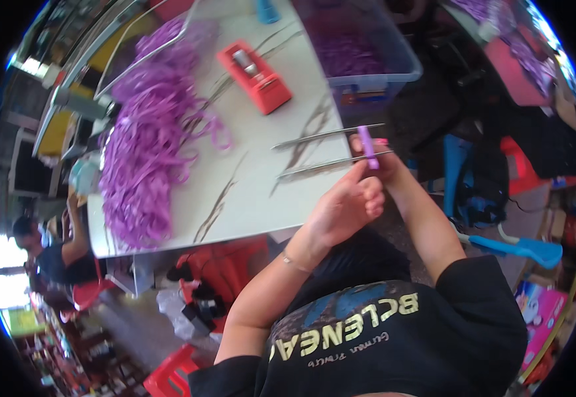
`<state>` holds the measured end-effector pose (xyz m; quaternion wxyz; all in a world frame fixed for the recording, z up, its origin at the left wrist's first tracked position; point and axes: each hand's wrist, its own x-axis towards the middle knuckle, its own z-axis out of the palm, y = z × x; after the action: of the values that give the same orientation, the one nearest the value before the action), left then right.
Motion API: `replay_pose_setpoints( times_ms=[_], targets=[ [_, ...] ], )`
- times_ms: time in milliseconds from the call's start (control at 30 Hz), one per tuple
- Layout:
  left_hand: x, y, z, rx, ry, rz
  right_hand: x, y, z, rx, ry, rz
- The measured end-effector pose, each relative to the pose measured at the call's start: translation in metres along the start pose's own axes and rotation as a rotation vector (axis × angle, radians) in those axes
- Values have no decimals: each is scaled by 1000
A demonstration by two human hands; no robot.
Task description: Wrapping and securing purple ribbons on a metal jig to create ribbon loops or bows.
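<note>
Two thin metal rods (314, 137) run side by side past the table's right edge. A narrow purple band (367, 147) is stretched across both of them near their right ends. My left hand (349, 206) is closed, its lower fingers curled in, and its fingertips meet the near end of the band. Beyond the rods, my right hand (386, 163) has its fingers bent around the band, partly hidden by it and by the rods. How the rods are supported cannot be made out.
A large heap of purple ribbon (149, 145) covers the left of the marble-patterned table (235, 192). A red tape-dispenser-like holder (256, 77) stands near its middle. Beyond the right edge is a clear plastic bin (377, 78) with more purple ribbon. Another person (56, 258) sits at far left.
</note>
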<state>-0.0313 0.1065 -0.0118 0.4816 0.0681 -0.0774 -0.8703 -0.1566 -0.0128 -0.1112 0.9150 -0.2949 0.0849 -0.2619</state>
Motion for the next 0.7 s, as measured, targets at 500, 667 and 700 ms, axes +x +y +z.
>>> replay_pose_setpoints(
  times_ms=[500,667,700],
  targets=[
    [-1,1,9,-19,69,16,-19,-96,73,-659,381,380],
    [0,2,8,-5,79,3,-18,-85,69,-1039,339,173],
    [0,1,8,2,88,3,-18,-84,67,-1040,335,174]
  ],
)
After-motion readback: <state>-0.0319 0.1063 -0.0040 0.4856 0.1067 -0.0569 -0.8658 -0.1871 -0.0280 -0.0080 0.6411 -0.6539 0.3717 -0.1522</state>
